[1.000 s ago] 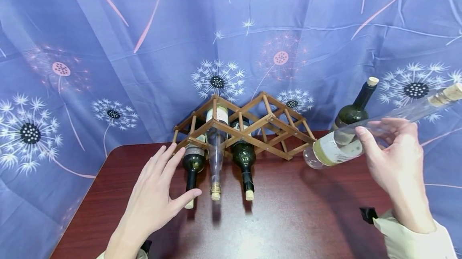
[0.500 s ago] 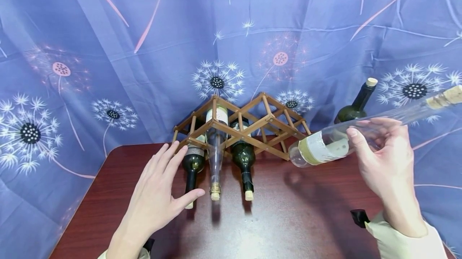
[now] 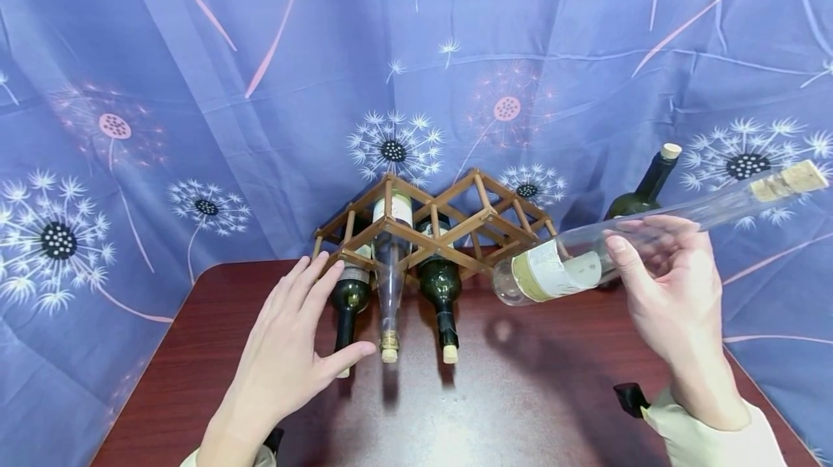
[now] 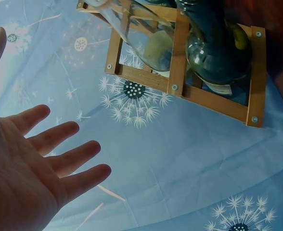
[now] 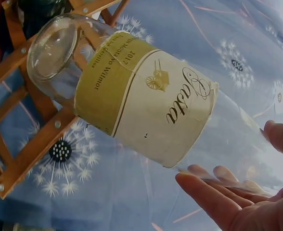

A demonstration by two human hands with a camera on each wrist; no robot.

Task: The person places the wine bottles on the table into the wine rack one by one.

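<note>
My right hand (image 3: pixel 673 301) grips a clear glass wine bottle (image 3: pixel 549 270) around its body, fingers and thumb on opposite sides. The bottle is tilted, its base toward the wooden wine rack (image 3: pixel 489 215) and its corked neck up to the right. Its white and olive label (image 5: pixel 146 101) faces the right wrist camera. My left hand (image 3: pixel 280 355) is spread with straight fingers, holding nothing, over the rack's left end. Two dark green wine bottles (image 3: pixel 440 283) (image 3: pixel 351 295) and a clear one (image 3: pixel 390 275) lie in the rack, corks toward me.
Behind the held bottle, a dark green corked bottle (image 3: pixel 641 192) stands at the right, partly hidden. The reddish-brown table (image 3: pixel 520 395) runs back to a blue dandelion-print cloth (image 3: pixel 293 40) behind the rack.
My right hand has carried the clear bottle leftward, bringing its base from the rack's right side to overlap the rack's right end. My left hand has barely moved.
</note>
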